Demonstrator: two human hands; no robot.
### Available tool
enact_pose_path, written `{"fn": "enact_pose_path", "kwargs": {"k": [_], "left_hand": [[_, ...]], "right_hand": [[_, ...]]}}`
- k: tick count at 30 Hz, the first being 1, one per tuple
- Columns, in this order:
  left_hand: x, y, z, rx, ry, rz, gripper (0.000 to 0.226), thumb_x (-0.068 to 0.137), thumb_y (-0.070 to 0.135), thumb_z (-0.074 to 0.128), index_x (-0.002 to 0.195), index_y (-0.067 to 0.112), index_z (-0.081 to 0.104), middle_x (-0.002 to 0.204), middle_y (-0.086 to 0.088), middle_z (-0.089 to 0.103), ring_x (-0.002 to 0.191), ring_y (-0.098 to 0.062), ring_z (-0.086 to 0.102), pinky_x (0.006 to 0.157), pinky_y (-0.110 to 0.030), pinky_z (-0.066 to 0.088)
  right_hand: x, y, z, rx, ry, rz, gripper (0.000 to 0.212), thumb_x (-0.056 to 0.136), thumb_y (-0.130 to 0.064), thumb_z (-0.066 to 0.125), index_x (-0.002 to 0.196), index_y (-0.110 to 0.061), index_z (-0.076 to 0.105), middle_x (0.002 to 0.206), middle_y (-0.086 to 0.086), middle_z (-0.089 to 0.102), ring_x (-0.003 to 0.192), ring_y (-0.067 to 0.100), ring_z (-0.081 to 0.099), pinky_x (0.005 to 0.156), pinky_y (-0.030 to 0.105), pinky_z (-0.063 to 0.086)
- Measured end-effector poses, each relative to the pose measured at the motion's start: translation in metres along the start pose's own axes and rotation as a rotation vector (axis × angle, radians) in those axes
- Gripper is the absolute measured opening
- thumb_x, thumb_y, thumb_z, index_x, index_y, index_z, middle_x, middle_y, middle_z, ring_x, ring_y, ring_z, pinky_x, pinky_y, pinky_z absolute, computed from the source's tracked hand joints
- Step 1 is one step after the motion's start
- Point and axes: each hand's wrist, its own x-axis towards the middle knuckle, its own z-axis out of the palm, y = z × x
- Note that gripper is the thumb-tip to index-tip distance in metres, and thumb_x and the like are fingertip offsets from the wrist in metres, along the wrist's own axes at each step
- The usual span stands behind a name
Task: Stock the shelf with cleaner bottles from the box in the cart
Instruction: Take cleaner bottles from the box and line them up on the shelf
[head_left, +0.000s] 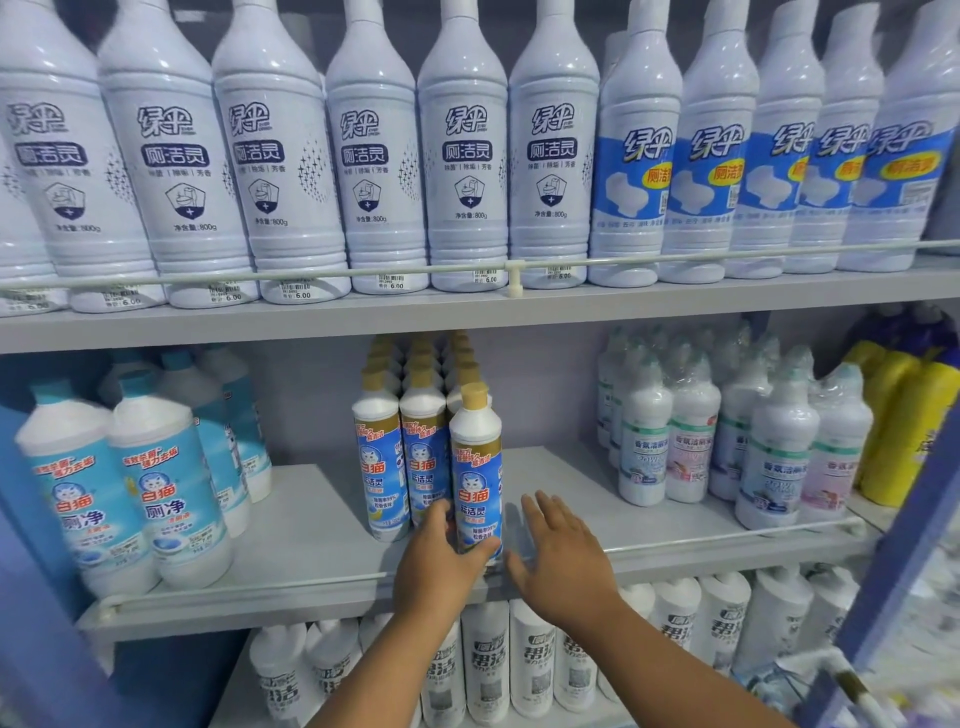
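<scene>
A cleaner bottle (477, 467) with a gold cap and a blue cat label stands upright at the front edge of the middle shelf (311, 530). My left hand (441, 558) grips its lower part, thumb and fingers curled round it. Just right of the bottle, my right hand (561, 551) is off it, fingers spread and straight. Behind and to the left stand rows of matching gold-capped bottles (402, 447). The box and cart are not clearly in view.
Bare shelf space lies on both sides of the gold-capped rows. Light blue bottles (140, 493) stand at left, wrapped white bottles (727, 447) and yellow bottles (904, 431) at right. Tall white bottles (379, 156) fill the upper shelf; more white bottles (488, 665) below. A guard rail (727, 535) runs along the shelf front.
</scene>
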Motion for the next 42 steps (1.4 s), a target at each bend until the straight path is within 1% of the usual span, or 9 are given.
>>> {"fn": "enact_pose_path", "kwargs": {"k": [15,20,23,27,30,33,35,38,42], "left_hand": [[-0.005,0.001,-0.004,0.118,-0.042,0.065,0.057,0.076,0.057,0.072,0.123,0.036,0.049,0.121,0.009,0.061,0.103,-0.014,0.065,0.083,-0.043,0.057],[-0.009,-0.006,-0.013,0.256,-0.060,0.139,0.053,0.089,0.052,0.061,0.133,0.025,0.048,0.125,0.001,0.063,0.110,-0.019,0.062,0.089,-0.041,0.054],[-0.013,-0.014,-0.019,0.392,-0.062,0.261,0.052,0.093,0.053,0.052,0.137,0.024,0.046,0.130,0.002,0.060,0.114,-0.019,0.058,0.093,-0.038,0.052],[-0.030,-0.015,-0.026,0.540,-0.077,0.324,0.073,0.094,0.052,0.051,0.156,0.021,0.028,0.160,-0.004,0.032,0.147,-0.026,0.026,0.121,-0.041,0.023],[-0.055,-0.009,-0.033,0.627,-0.100,0.350,0.074,0.096,0.057,0.045,0.159,0.031,0.016,0.167,-0.005,0.013,0.153,-0.027,0.006,0.124,-0.043,0.006],[-0.082,-0.007,-0.033,0.669,-0.125,0.336,0.071,0.097,0.060,0.038,0.159,0.036,0.013,0.168,-0.003,0.006,0.154,-0.025,0.000,0.124,-0.042,0.004],[-0.104,-0.006,-0.030,0.698,-0.127,0.298,0.069,0.097,0.064,0.031,0.158,0.036,0.016,0.168,-0.003,0.006,0.154,-0.025,0.001,0.124,-0.042,0.006],[-0.143,-0.006,-0.019,0.742,-0.130,0.238,0.071,0.095,0.066,0.029,0.158,0.034,0.020,0.167,-0.005,0.010,0.153,-0.027,0.007,0.124,-0.042,0.010],[-0.203,-0.012,-0.004,0.748,-0.178,0.143,0.066,0.098,0.059,0.037,0.158,0.033,0.022,0.167,-0.005,0.009,0.153,-0.027,0.007,0.124,-0.043,0.011]], "right_hand": [[-0.016,-0.005,-0.002,-0.061,-0.079,0.022,0.077,0.098,-0.058,0.033,0.161,-0.025,0.006,0.169,0.002,0.005,0.156,0.020,0.003,0.125,0.038,0.008],[-0.029,-0.016,-0.009,-0.115,-0.097,0.058,0.076,0.098,-0.064,0.024,0.161,-0.026,0.005,0.169,0.001,0.001,0.156,0.021,-0.002,0.126,0.042,0.007],[-0.042,-0.020,-0.011,-0.142,-0.096,0.086,0.088,0.086,-0.071,0.004,0.161,-0.026,0.005,0.169,0.002,0.000,0.156,0.022,-0.003,0.126,0.044,0.006],[-0.064,-0.018,-0.011,-0.157,-0.114,0.113,0.106,0.067,-0.074,-0.010,0.161,-0.027,0.003,0.169,0.002,-0.003,0.155,0.022,-0.007,0.126,0.045,0.002],[-0.086,-0.014,-0.012,-0.169,-0.115,0.105,0.107,0.067,-0.073,-0.010,0.161,-0.025,0.003,0.169,0.004,-0.004,0.155,0.024,-0.008,0.125,0.046,0.001],[-0.111,-0.005,-0.013,-0.199,-0.131,0.076,0.107,0.067,-0.071,-0.013,0.161,-0.023,0.002,0.169,0.006,-0.006,0.155,0.025,-0.009,0.126,0.046,0.000],[-0.130,0.003,-0.015,-0.197,-0.161,0.070,0.101,0.073,-0.072,-0.011,0.161,-0.024,0.001,0.169,0.006,-0.006,0.155,0.025,-0.009,0.125,0.046,-0.002],[-0.163,0.018,-0.014,-0.182,-0.184,0.049,0.079,0.096,-0.067,0.014,0.161,-0.024,-0.001,0.168,0.005,-0.008,0.155,0.026,-0.011,0.125,0.047,-0.001],[-0.211,0.040,-0.002,-0.177,-0.217,0.004,0.077,0.100,-0.064,0.020,0.161,-0.024,-0.003,0.168,0.005,-0.008,0.155,0.026,-0.010,0.125,0.049,0.001]]}}
